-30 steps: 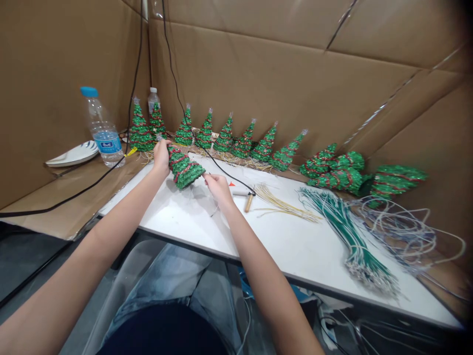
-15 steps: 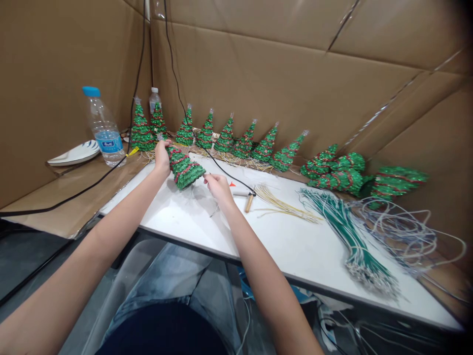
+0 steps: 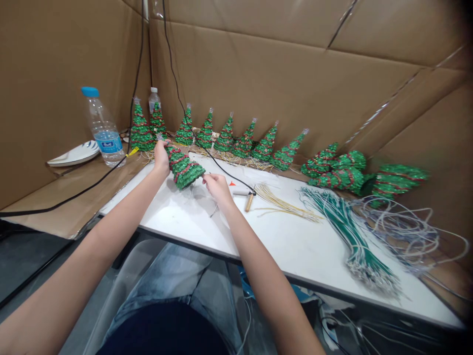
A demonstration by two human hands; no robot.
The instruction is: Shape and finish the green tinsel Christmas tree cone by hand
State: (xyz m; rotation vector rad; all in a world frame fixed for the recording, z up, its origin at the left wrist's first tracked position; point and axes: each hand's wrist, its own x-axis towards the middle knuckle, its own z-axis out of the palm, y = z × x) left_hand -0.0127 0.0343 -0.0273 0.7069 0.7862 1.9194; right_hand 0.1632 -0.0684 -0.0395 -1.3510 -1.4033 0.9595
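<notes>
- One blue-capped water bottle (image 3: pixel 107 133) stands at left, well apart from the hands
- Left hand (image 3: pixel 161 157): fingers wrapped around the upper part of a green Christmas tree (image 3: pixel 186 171), tilted above the counter (image 3: pixel 295 251); a light, steady hold should avoid flattening its layers
- Right hand (image 3: pixel 219 188): fingers bent at the tree's base; I cannot tell what they grip; small movements seem best there
- Green wire bundle (image 3: pixel 351 231) lies farther right

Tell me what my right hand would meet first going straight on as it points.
Most likely the wide base of the red-banded Christmas tree in your left hand, though any gap before your right hand is hard to judge.
</notes>
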